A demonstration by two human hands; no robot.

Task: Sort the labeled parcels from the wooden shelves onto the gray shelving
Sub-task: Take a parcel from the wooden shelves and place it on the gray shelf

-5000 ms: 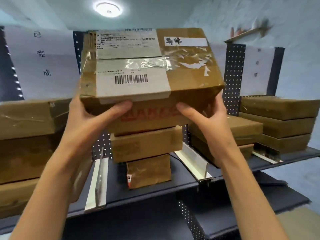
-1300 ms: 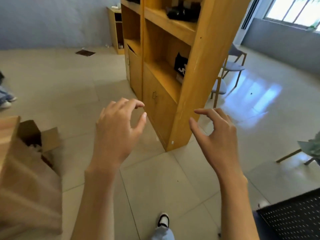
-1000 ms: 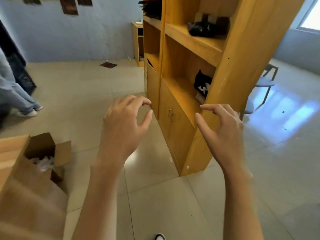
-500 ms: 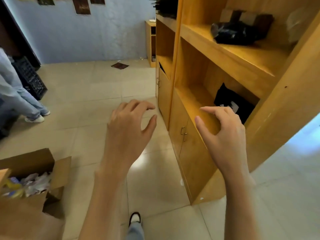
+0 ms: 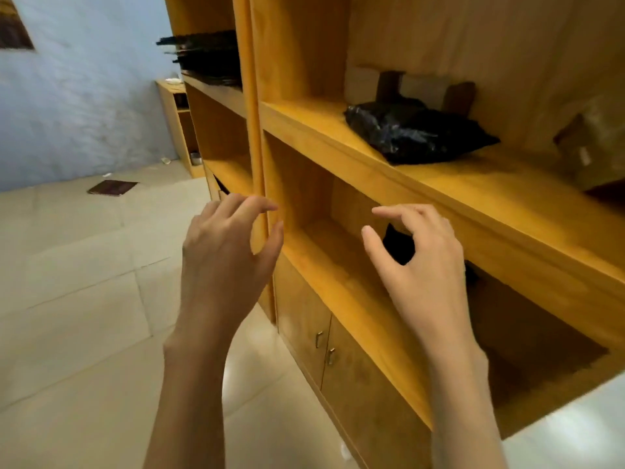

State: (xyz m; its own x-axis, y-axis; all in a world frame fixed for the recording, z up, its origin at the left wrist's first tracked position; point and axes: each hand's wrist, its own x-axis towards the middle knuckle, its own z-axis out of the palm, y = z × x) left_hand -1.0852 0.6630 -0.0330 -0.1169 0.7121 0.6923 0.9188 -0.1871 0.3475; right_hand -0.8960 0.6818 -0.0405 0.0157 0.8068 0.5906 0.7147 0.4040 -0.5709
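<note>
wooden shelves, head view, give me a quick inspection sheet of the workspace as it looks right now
surface: wooden shelves, open compartments above closed cabinet doors
job's things: black plastic-wrapped parcel lying on the upper shelf; another dark parcel in the compartment below, mostly hidden behind the right hand; brown parcel at the far right, blurred
clutter: dark flat stack on the farther shelf unit; dark mat on the tiled floor
grippers: left hand and right hand both empty, fingers curled open, raised in front of the shelves
cables: nothing seen
surroundings: pale blue wall, small wooden side unit
</note>
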